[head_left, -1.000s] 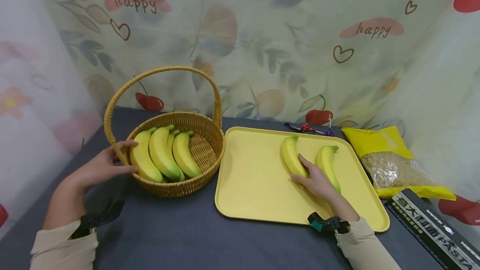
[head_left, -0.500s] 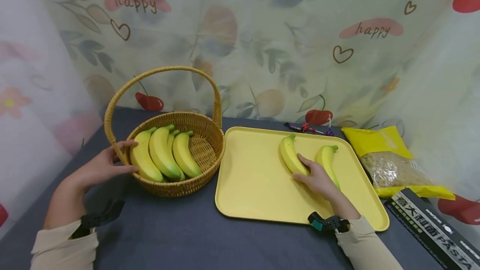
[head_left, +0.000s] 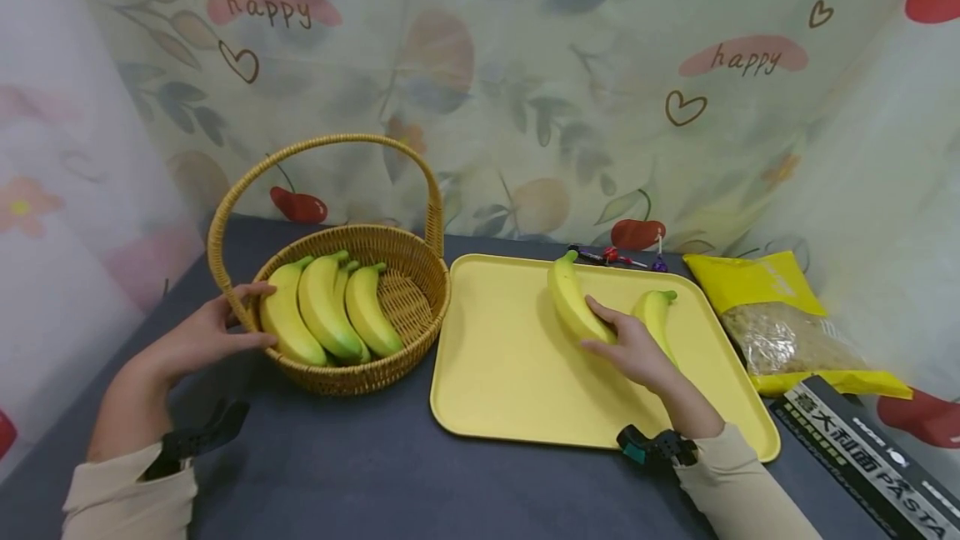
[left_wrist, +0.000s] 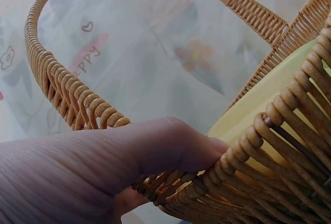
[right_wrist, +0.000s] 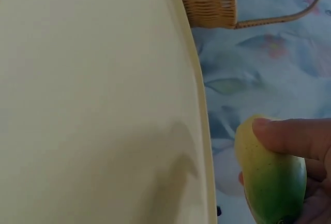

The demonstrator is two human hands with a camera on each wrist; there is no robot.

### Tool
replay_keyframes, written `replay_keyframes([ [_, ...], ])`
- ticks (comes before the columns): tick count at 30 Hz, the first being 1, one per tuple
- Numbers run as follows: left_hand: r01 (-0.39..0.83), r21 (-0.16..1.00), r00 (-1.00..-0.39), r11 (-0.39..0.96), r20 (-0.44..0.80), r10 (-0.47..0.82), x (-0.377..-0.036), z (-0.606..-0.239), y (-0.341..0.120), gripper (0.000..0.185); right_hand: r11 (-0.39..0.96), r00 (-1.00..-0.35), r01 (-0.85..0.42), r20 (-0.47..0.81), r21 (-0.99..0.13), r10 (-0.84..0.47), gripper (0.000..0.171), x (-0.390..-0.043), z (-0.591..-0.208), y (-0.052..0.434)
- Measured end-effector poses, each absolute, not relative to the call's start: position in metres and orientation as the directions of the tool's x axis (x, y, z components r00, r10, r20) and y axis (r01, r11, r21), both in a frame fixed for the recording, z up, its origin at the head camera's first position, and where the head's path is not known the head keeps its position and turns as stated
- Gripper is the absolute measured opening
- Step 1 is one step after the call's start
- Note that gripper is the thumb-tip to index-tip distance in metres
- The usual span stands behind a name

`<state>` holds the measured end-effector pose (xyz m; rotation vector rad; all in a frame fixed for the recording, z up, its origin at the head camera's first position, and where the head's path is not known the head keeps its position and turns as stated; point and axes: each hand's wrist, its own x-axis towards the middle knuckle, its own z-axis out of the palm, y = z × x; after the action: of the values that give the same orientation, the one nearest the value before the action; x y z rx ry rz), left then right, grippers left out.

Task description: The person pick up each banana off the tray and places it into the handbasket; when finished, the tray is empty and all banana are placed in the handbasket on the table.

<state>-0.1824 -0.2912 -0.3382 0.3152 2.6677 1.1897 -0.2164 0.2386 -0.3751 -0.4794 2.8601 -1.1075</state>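
My left hand (head_left: 197, 338) grips the wicker basket (head_left: 352, 379) at its left side, by the foot of the tall handle. Its thumb (left_wrist: 170, 144) lies on the woven rim in the left wrist view. Several yellow bananas (head_left: 324, 307) with greenish tips lie side by side in the basket's left half. Between thumb and fingers my right hand (head_left: 637, 354) holds a single banana (head_left: 572, 300) over the yellow tray (head_left: 495, 373); in the right wrist view its green lower end (right_wrist: 276, 182) points at the camera. Another banana (head_left: 656, 315) lies on the tray, partly hidden behind the right hand.
Right of the tray lie a yellow bag with a see-through window (head_left: 780, 336) and a dark pasta box (head_left: 862, 457). Small wrapped lollipops (head_left: 611, 257) sit behind the tray's back edge. A patterned curtain (head_left: 510, 107) closes off the back and sides.
The banana in my right hand has risen off the tray and shifted a little left and away, with its shadow now apart from it. My left hand and the basket stay put.
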Motion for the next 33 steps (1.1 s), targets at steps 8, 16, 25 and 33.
replay_keyframes([
  [8,0.109,0.758,-0.956,0.644,-0.099,0.278,-0.182,-0.338,-0.292,0.071,0.659,-0.916,-0.334,0.068,-0.674,-0.394,0.066,-0.206,-0.355,0.220],
  [16,0.115,0.757,-0.956,0.643,-0.092,0.280,-0.182,-0.339,-0.292,0.072,0.603,-0.845,-0.433,0.070,-0.670,-0.530,0.063,-0.194,-0.335,0.194],
  [25,0.113,0.763,-0.956,0.636,-0.092,0.280,-0.182,-0.340,-0.292,0.073,0.523,-0.734,-0.556,0.087,-0.647,-0.673,0.063,-0.186,-0.316,0.163],
  [33,0.118,0.767,-0.955,0.631,-0.087,0.284,-0.181,-0.338,-0.292,0.073,0.493,-0.646,-0.637,0.061,-0.593,-0.761,0.062,-0.194,-0.301,0.128],
])
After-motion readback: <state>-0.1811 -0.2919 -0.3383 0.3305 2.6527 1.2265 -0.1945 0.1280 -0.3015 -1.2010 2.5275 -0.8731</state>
